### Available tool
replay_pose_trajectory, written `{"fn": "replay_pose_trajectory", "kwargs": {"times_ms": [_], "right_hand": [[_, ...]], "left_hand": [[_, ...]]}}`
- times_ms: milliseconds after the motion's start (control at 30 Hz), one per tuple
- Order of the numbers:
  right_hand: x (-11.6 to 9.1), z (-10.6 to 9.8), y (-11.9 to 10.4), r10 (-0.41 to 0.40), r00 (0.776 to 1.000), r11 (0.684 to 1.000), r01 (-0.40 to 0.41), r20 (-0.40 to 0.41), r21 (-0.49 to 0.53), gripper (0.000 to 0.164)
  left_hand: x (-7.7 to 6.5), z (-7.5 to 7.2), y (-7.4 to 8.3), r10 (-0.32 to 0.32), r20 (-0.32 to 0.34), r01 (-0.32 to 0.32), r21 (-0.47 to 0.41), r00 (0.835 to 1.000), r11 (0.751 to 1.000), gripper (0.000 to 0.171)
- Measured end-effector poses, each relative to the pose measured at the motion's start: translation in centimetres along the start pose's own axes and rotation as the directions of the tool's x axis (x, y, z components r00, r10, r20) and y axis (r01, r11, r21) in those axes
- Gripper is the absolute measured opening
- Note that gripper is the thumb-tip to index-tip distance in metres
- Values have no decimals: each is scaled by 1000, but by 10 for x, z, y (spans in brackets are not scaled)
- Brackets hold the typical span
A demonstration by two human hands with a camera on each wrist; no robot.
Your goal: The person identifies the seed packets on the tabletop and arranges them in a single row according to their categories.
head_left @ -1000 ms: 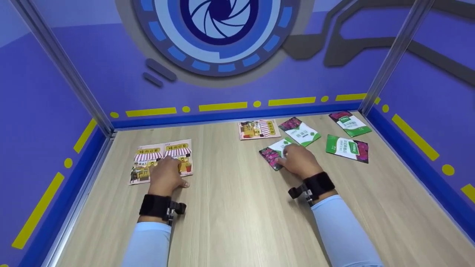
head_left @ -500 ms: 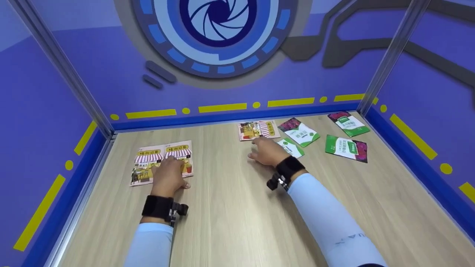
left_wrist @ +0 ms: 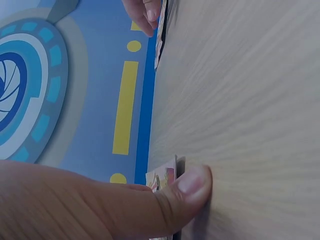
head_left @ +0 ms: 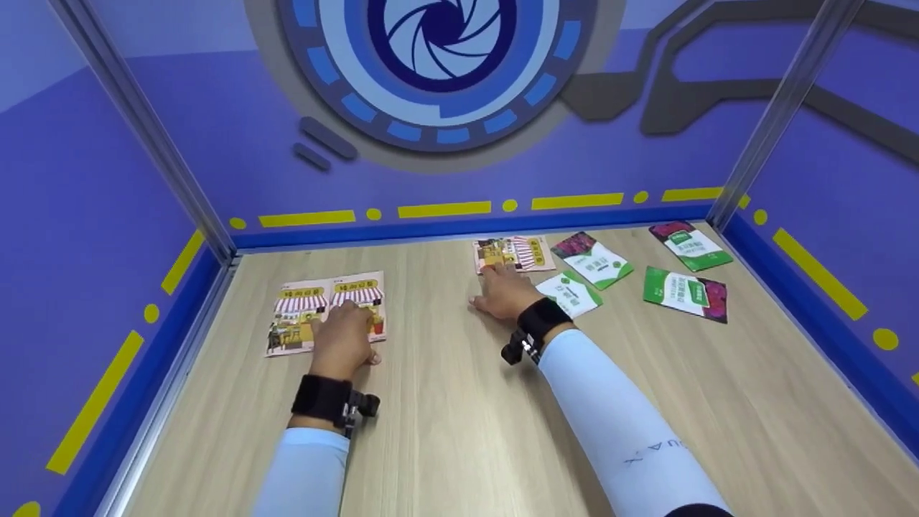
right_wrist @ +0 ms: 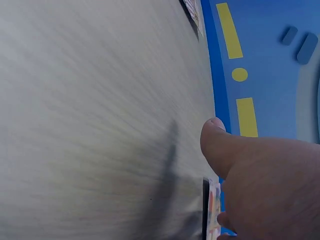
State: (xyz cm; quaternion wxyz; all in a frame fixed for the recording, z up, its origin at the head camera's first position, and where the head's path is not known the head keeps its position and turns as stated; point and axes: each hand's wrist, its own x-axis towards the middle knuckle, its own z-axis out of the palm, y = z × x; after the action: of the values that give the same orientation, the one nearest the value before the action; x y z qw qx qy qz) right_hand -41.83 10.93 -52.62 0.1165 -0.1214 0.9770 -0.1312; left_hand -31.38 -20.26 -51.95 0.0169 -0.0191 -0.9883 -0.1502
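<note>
Nearest, behind the fingers of both hands, lie the pale blue sleeves (head_left: 617,424) and black wrist straps (head_left: 323,401), over a wood-grain table (head_left: 438,431). The left hand (head_left: 343,337) rests on the right-hand packet (head_left: 357,291) of a pink pair printed with striped shop awnings; its fingers are parted, their tips partly hidden, and its thumb (left_wrist: 187,187) stands by that packet's right edge. The left-hand packet (head_left: 294,323) adjoins it, to the left of these fingers.

Slightly farther, the right hand (head_left: 506,294) extends its fingers forward, thumb spread to the left. A green-and-white packet (head_left: 571,294) lies just right of this hand. To the right of its fingers, well apart, lies a second green packet (head_left: 686,294). Directly ahead, a third pink packet (head_left: 515,253) has its near edge under the fingertips; contact cannot be told. Beyond and right of the fingers are a third green packet (head_left: 592,260) and, farther right, a fourth green packet (head_left: 691,245). A purple-blue wall (head_left: 402,179) rises behind.
</note>
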Motion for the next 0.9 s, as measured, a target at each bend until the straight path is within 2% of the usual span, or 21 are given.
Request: {"fn": "replay_pose_trajectory", "kwargs": {"times_ms": [133,267,500,733,900], "right_hand": [[0,4,-1,3,1000,998,-2,14,-65,82],[-3,7,-7,-32,999,991,31,-3,-131,86],[-18,17,-22,-136,990,979,127,-48,-160,66],[-38,27,-32,-242,969,959,230,-56,-164,63],[-44,29,-37,-328,938,934,304,-115,-187,50]], "left_hand": [[-1,1,0,-9,-1,9,-3,1000,1000,64],[-1,1,-2,-18,-6,18,-14,1000,1000,62],[-1,0,-3,-10,-21,9,-33,1000,999,65],[-2,0,1,25,-24,-26,-8,999,1000,65],[-3,1,0,17,-38,-17,-18,999,1000,63]]}}
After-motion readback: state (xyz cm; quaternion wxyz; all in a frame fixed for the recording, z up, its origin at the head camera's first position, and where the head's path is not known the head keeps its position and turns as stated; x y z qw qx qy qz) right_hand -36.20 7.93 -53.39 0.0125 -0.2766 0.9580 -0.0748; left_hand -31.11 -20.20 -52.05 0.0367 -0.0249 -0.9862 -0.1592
